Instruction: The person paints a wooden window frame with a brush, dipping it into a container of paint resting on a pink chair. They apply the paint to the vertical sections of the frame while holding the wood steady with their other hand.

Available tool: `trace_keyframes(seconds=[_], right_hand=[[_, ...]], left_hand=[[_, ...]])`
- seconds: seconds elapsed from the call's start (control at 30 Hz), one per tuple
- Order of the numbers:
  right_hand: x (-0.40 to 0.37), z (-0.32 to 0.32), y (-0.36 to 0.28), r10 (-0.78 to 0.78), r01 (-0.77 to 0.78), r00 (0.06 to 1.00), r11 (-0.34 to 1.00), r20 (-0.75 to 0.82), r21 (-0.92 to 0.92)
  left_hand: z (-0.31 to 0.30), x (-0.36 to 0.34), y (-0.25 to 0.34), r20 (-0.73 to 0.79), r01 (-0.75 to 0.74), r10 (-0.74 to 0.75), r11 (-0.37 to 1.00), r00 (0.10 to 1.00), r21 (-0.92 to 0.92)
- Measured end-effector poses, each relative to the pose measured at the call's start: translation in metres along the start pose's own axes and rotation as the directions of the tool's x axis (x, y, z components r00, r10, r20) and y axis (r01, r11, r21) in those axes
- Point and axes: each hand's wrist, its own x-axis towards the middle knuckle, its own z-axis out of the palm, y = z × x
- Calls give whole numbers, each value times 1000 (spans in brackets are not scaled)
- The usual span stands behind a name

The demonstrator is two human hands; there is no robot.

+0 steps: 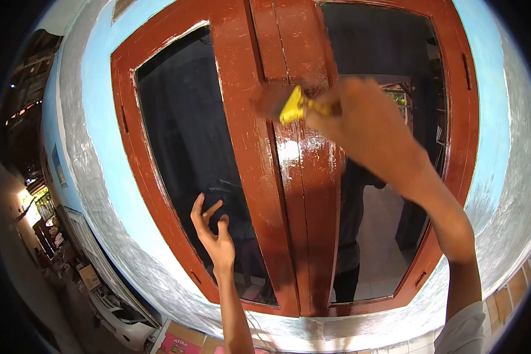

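Paintbrush (293, 107) — bristles (270, 101) blurred, handle (320, 108) partly hidden by gripping right hand (363, 118) — left hand (216, 236) splayed.

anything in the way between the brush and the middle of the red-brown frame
Nothing visible. The right hand holds the brush at the middle of the red-brown frame; blur hides whether the bristles touch. The left hand is lower, before the left pane, out of the way.

Paintbrush (291, 108) — blurred, right hand (357, 112) blurred too, left forearm (236, 315) cropped
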Motion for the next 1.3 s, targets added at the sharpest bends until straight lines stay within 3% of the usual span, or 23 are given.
trace_keyframes(seconds=[0.1, 0.13, 0.23, 0.33, 0.53, 0.63, 0.73, 0.97, 1.3], right_hand=[[-23, 0, -10, 90, -87, 982, 996, 164, -27], [-28, -2, -10, 100, -93, 986, 994, 134, -61], [-23, -13, -1, 93, -93, 995, 996, 25, -12], [6, -19, 8, -11, -4, 963, 998, -269, -55], [81, -42, -1, 121, -87, 902, 991, -414, 101], [117, -32, 16, 14, 24, 745, 999, -667, 47], [142, -30, 18, -83, 39, 669, 996, -739, -76], [166, -36, 1, 104, -103, 828, 994, -551, 33], [172, -36, -1, 108, -120, 901, 993, -420, -2]], left_hand=[[1, -2, 3, 2, 26, -26, 1000, 1000, 13], [1, -2, 4, 1, 38, -38, 999, 999, 18], [0, -2, 5, 9, 41, -41, 999, 999, 25], [0, -1, 3, 9, 30, -30, 999, 1000, 28], [1, -1, 5, 9, -1, 1, 1000, 1000, 25], [2, -1, 8, 14, 19, -20, 999, 1000, 34], [1, -2, 5, 16, 16, -17, 999, 1000, 41], [3, -1, 14, 26, 8, -10, 995, 1000, 97], [5, -6, 16, 20, 20, -22, 996, 1000, 89]])
